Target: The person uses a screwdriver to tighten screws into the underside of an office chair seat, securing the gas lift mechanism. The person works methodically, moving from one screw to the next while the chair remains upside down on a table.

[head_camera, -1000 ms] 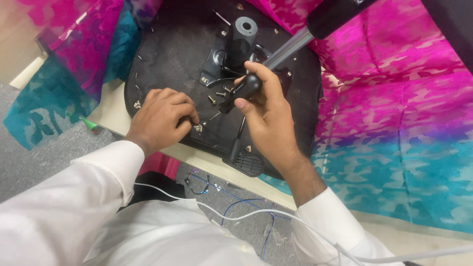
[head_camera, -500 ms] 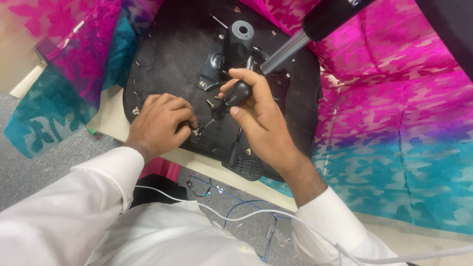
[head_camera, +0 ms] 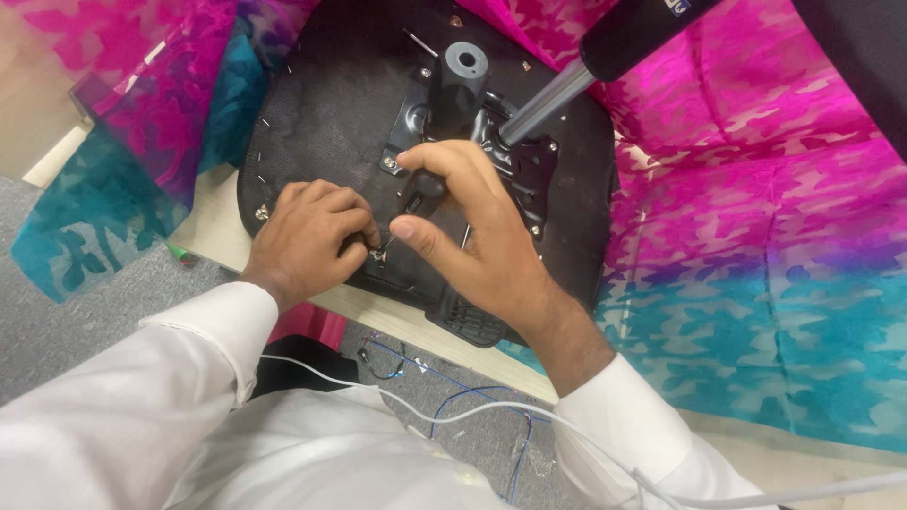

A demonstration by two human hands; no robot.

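Note:
An upturned black chair seat [head_camera: 331,104] lies on the table with a black metal mechanism plate [head_camera: 515,161] bolted to its underside. My right hand [head_camera: 477,236] grips a black-handled screwdriver [head_camera: 416,200], its tip pointing down-left at a small screw [head_camera: 381,255] near the seat's front edge. My left hand [head_camera: 312,236] rests on the seat with its fingertips pinched around that screw, touching the screwdriver tip. A black cylinder socket [head_camera: 460,71] and a silver lever with a black grip [head_camera: 605,47] rise from the plate.
A pink and teal patterned cloth [head_camera: 775,246] covers the table around the seat. The pale table edge [head_camera: 397,316] runs below my hands. Grey floor with white and blue cables [head_camera: 472,406] lies beneath. Small screws dot the seat's rim.
My right hand has brought the screwdriver down and left from the mechanism plate to the screw under my left fingers. The left hand stayed in place.

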